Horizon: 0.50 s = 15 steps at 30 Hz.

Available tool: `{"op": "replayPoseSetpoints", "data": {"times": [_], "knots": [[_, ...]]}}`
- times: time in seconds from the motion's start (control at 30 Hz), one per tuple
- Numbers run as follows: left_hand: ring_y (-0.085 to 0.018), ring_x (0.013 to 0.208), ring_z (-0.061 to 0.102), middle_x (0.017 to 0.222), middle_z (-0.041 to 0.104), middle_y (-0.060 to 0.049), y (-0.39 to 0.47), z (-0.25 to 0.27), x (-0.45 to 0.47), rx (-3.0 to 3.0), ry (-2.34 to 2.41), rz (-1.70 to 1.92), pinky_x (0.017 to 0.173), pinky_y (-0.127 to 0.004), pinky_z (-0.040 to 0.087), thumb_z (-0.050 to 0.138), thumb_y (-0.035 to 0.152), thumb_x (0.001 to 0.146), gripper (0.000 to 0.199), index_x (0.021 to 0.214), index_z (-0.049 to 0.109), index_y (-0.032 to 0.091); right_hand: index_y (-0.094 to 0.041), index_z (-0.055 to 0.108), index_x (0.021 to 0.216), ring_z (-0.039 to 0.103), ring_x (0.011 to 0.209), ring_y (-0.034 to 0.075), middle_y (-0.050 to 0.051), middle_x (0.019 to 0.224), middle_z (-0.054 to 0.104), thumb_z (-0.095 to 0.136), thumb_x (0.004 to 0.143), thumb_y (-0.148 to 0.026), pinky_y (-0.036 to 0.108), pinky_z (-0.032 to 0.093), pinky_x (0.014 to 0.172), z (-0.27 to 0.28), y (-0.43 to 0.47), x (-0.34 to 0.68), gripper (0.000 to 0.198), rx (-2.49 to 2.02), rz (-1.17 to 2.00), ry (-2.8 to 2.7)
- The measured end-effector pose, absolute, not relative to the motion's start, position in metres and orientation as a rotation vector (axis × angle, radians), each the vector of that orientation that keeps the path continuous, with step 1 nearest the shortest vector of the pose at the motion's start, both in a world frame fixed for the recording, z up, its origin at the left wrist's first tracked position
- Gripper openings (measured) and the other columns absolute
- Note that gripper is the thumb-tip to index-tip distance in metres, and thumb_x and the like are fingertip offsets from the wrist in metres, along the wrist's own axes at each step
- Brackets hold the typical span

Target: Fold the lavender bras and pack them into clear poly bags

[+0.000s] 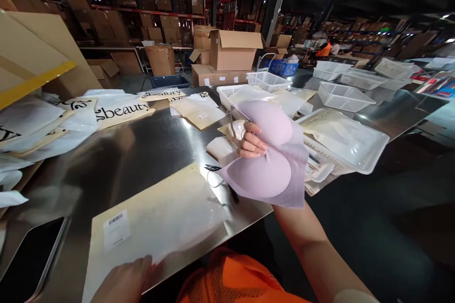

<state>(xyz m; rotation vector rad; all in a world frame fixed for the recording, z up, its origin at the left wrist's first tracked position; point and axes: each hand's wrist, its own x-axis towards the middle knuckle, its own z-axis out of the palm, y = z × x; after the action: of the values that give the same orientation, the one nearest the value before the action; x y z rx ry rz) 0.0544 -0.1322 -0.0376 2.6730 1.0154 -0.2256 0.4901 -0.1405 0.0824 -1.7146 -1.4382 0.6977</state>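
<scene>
A lavender bra (268, 175) with two smooth molded cups is held up in front of me. My right hand (251, 142) grips it at the middle between the cups, fingers curled over the fabric; its wrist is behind the bra. At the lower left, my left hand (128, 279) has its fingers closed at the near edge of a frosted plastic bag (159, 208). That bag lies flat on the metal table (149, 151) and carries a white barcode label (116, 229). Beside the bra, a black-tipped tool (212, 168) is partly covered.
A phone (31, 258) lies at the left edge. Printed bags (124, 109) are piled at the far left. White baskets (344, 96) and a white tray (369, 151) with bagged items stand to the right. Cardboard boxes (234, 52) and a person in orange (324, 49) are farther back.
</scene>
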Motion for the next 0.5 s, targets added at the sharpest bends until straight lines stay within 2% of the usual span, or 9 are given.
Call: {"op": "replayPoseSetpoints", "data": {"times": [0.1, 0.17, 0.27, 0.37, 0.43, 0.5], "knots": [[-0.03, 0.07, 0.071, 0.069, 0.072, -0.006, -0.117, -0.012, 0.074, 2.699, 1.104, -0.275, 0.059, -0.035, 0.044, 0.033, 0.034, 0.095, 0.038, 0.077, 0.065, 0.023, -0.008, 0.018, 0.148, 0.009, 0.041, 0.017, -0.002, 0.05, 0.037, -0.047, 0.073, -0.024, 0.032, 0.026, 0.049, 0.088, -0.143, 0.487, 0.1, -1.818, 0.631, -1.224], [-0.029, 0.065, 0.069, 0.061, 0.068, -0.005, -0.114, -0.003, 0.087, 2.719, 1.182, -0.204, 0.056, -0.032, 0.039, 0.03, 0.041, 0.097, 0.043, 0.074, 0.061, 0.024, -0.007, 0.017, 0.149, 0.011, 0.041, 0.018, -0.002, 0.049, 0.037, -0.049, 0.071, -0.025, 0.033, 0.026, 0.049, 0.089, -0.146, 0.487, 0.103, -1.812, 0.632, -1.198], [-0.024, 0.062, 0.067, 0.074, 0.071, -0.003, -0.121, 0.007, 0.11, 2.724, 1.2, 0.078, 0.051, -0.03, 0.036, 0.034, 0.044, 0.096, 0.037, 0.086, 0.064, 0.024, -0.016, 0.029, 0.144, 0.008, 0.042, 0.017, -0.006, 0.045, 0.028, -0.041, 0.079, -0.041, 0.031, 0.024, 0.048, 0.088, -0.152, 0.484, 0.099, -1.544, 0.676, -0.987], [-0.017, 0.064, 0.065, 0.084, 0.07, -0.002, -0.139, 0.028, 0.143, 2.74, 0.92, 0.654, 0.053, -0.026, 0.04, 0.045, 0.038, 0.095, 0.024, 0.093, 0.064, 0.024, -0.027, 0.049, 0.122, 0.003, 0.041, 0.015, -0.009, 0.042, 0.017, -0.005, 0.091, -0.064, 0.029, 0.021, 0.045, 0.083, -0.156, 0.464, 0.072, -0.886, 0.808, -0.787], [-0.013, 0.065, 0.063, 0.077, 0.066, 0.0, -0.154, 0.049, 0.165, 2.667, 0.643, 1.025, 0.061, -0.023, 0.044, 0.053, 0.029, 0.093, 0.014, 0.085, 0.063, 0.023, -0.031, 0.053, 0.106, 0.004, 0.039, 0.013, -0.009, 0.042, 0.018, 0.026, 0.094, -0.058, 0.028, 0.021, 0.043, 0.078, -0.158, 0.436, 0.041, -0.376, 0.871, -0.733], [-0.015, 0.075, 0.063, 0.083, 0.065, -0.002, -0.165, 0.067, 0.183, 2.568, 0.57, 1.238, 0.071, -0.024, 0.047, 0.06, 0.024, 0.09, 0.005, 0.092, 0.065, 0.023, -0.032, 0.054, 0.098, 0.008, 0.037, 0.013, -0.009, 0.045, 0.027, 0.038, 0.095, -0.04, 0.026, 0.021, 0.041, 0.071, -0.158, 0.402, 0.018, 0.038, 0.895, -0.646]]}}
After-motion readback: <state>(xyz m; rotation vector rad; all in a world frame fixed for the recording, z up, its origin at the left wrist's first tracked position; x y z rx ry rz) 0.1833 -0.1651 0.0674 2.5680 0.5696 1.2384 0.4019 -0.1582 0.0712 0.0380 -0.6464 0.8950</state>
